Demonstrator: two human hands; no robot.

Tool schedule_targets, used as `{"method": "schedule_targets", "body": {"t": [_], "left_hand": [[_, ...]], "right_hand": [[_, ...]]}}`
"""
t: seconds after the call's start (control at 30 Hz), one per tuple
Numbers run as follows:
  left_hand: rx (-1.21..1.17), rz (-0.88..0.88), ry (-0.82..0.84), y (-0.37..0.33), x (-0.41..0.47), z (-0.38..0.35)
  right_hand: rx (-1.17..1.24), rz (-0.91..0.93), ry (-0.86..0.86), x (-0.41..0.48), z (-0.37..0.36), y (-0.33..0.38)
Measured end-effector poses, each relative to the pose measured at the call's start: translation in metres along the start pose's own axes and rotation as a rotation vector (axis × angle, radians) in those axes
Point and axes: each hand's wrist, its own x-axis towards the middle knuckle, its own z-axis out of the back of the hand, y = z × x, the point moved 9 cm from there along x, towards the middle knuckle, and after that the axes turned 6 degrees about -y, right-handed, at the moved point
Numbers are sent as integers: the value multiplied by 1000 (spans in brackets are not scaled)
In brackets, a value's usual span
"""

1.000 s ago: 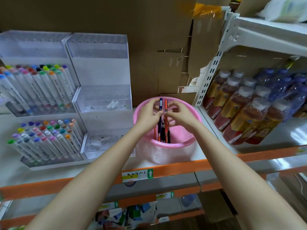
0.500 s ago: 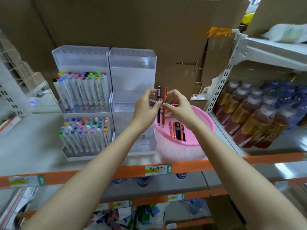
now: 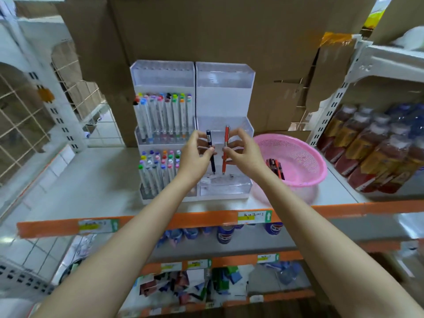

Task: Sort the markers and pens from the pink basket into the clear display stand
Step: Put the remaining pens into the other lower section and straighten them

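My left hand (image 3: pixel 197 154) pinches a dark blue pen (image 3: pixel 210 149) upright. My right hand (image 3: pixel 243 153) pinches an orange-red pen (image 3: pixel 225 148) upright beside it. Both pens hang tip-down just above the lowest tier of the clear display stand (image 3: pixel 224 88), on its right half. The stand's left half holds several white markers with coloured caps (image 3: pixel 164 115) in two tiers. To the right sits the pink basket (image 3: pixel 305 154), with several dark and orange pens (image 3: pixel 276 167) lying inside it.
The stand and basket sit on a grey shelf with an orange front edge (image 3: pixel 206 220). Bottled drinks (image 3: pixel 371 148) fill the shelf at the right. Brown cardboard (image 3: pixel 229 31) backs the stand. A wire grid panel (image 3: pixel 25 120) stands at the left.
Both hands lifted the two pens out of the basket, carried them left to the stand and drew them apart. The camera view swung left and back.
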Motion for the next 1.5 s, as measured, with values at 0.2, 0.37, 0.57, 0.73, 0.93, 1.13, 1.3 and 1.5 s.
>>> {"method": "schedule_targets", "body": {"t": [0.2,0.37,0.57,0.73,0.93,1.13,1.3,1.5], "left_hand": [[129,-35,40,4,-7,8],[240,-79,51,8,-9,8],[281,-143,57,0,-13,6],[302,-178,22,-1,-16,7],[324,-181,63,5,-19,2],[375,-210,93,8,-22,1],[416,-224,127,8,-17,4],[494,-230,159,9,-16,1]], "right_hand": [[-57,29,-46,-14,-15,-1],[-120,40,-41,-17,-25,-8],[-96,51,-17,-15,-37,-10],[-108,80,-7,-17,-39,-8],[-111,112,1,-18,-40,-6],[-114,117,12,-19,-40,-10],[-127,124,35,-21,-42,-14],[-154,111,57,-25,-42,-18]]}}
